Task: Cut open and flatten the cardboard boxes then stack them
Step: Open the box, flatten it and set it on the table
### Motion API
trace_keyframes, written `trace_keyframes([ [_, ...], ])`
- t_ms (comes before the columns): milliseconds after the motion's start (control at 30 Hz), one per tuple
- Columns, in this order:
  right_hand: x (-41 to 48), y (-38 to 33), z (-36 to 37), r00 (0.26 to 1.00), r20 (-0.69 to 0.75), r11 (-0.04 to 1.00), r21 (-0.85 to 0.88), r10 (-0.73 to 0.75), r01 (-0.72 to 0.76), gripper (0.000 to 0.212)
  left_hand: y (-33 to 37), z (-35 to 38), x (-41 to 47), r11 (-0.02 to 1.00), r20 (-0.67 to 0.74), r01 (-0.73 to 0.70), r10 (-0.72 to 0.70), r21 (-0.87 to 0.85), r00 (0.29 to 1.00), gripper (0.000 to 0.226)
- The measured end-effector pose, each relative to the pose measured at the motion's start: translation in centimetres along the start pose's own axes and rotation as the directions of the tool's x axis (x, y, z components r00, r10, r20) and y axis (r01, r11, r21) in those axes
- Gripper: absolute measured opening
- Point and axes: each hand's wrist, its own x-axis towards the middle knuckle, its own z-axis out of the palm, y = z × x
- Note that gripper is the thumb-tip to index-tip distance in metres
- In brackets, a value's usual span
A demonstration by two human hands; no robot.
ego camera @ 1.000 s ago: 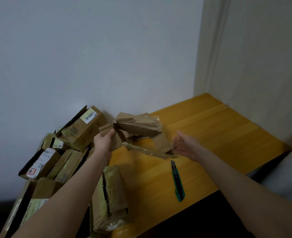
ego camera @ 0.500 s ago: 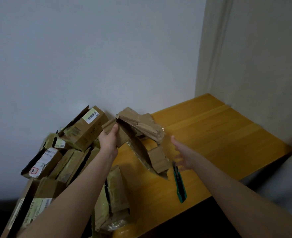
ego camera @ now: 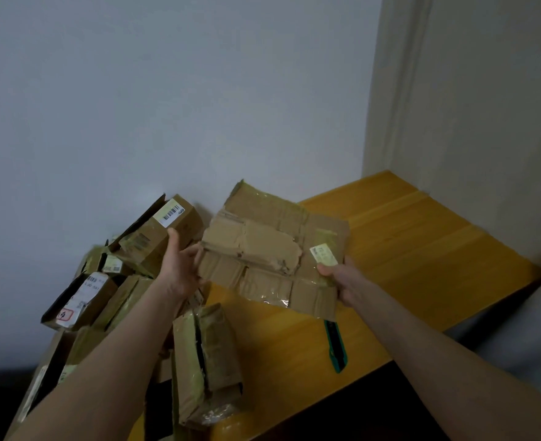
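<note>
I hold a flattened, torn cardboard box spread out in the air above the yellow wooden table. My left hand grips its left edge, fingers behind the sheet. My right hand pinches its lower right part, thumb on top beside a small white label. A green utility knife lies on the table below the sheet, partly hidden by it. A pile of unflattened cardboard boxes sits at the left against the wall.
A taped box stands on the table's near left edge, under my left forearm. White walls close the back and right. The table's front edge drops to a dark floor.
The folded box has been unfolded into a flat sheet. My right hand, free before, has taken hold of its right side. The sheet now covers the top of the knife.
</note>
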Motion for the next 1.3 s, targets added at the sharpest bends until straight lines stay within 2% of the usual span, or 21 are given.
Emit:
trace_keyframes([
  [100,0.3,-0.2,0.2,0.993,0.008,0.987,-0.112,-0.115,0.115,0.059,0.5,-1.4,0.4,0.979,0.058,0.112,-0.123,0.171,0.991,0.081],
  [167,0.5,-0.2,0.5,0.982,-0.001,0.965,-0.184,-0.188,0.184,0.065,0.5,-1.5,0.6,0.943,0.046,0.149,-0.17,0.297,0.984,0.075],
  [267,1.0,0.0,0.8,0.966,-0.005,0.947,-0.198,-0.258,0.252,0.081,0.1,-1.1,0.6,0.922,0.038,0.2,-0.225,0.331,0.974,0.064],
  [367,1.3,0.1,0.9,0.949,-0.015,0.929,-0.21,-0.315,0.305,0.079,-0.3,-0.4,-0.1,0.877,0.146,0.19,-0.279,0.442,0.949,0.055],
  [467,1.8,0.0,0.9,0.941,-0.051,0.925,-0.211,-0.334,0.317,0.079,-0.5,0.1,0.1,0.829,0.137,0.102,-0.21,0.55,0.968,0.065],
  [600,2.4,0.2,1.3,0.933,-0.057,0.911,-0.245,-0.354,0.331,0.079,-0.8,0.7,1.6,0.748,-0.06,0.032,0.01,0.663,0.998,0.037],
  [733,4.1,0.4,1.7,0.948,-0.076,0.863,-0.441,-0.31,0.247,0.065,-0.5,0.4,2.8,0.835,-0.106,-0.053,0.133,0.548,0.985,0.037],
  [867,5.5,2.0,1.0,0.962,-0.137,0.739,-0.668,-0.238,0.088,0.053,-0.4,0.6,4.1,0.852,-0.169,-0.155,0.271,0.501,0.948,0.043],
  [967,6.2,4.3,0.6,0.985,-0.119,0.569,-0.822,-0.126,-0.026,0.059,-1.6,1.3,5.0,0.827,-0.203,-0.192,0.342,0.528,0.917,0.044],
  [1133,7.1,8.2,-1.2,0.991,-0.134,0.103,-0.986,-0.014,-0.132,0.077,-4.9,2.3,5.8,0.922,-0.248,-0.173,0.268,0.346,0.931,0.039],
  [1233,7.6,10.2,-2.6,0.988,-0.146,-0.063,-0.988,0.045,-0.143,0.083,-6.3,3.2,6.2,0.937,-0.281,-0.144,0.238,0.318,0.93,0.04],
  [1300,8.2,10.6,-3.7,0.994,-0.101,-0.104,-0.99,0.044,-0.096,0.077,-7.6,4.2,6.4,0.94,-0.321,-0.12,0.227,0.319,0.92,0.04],
])
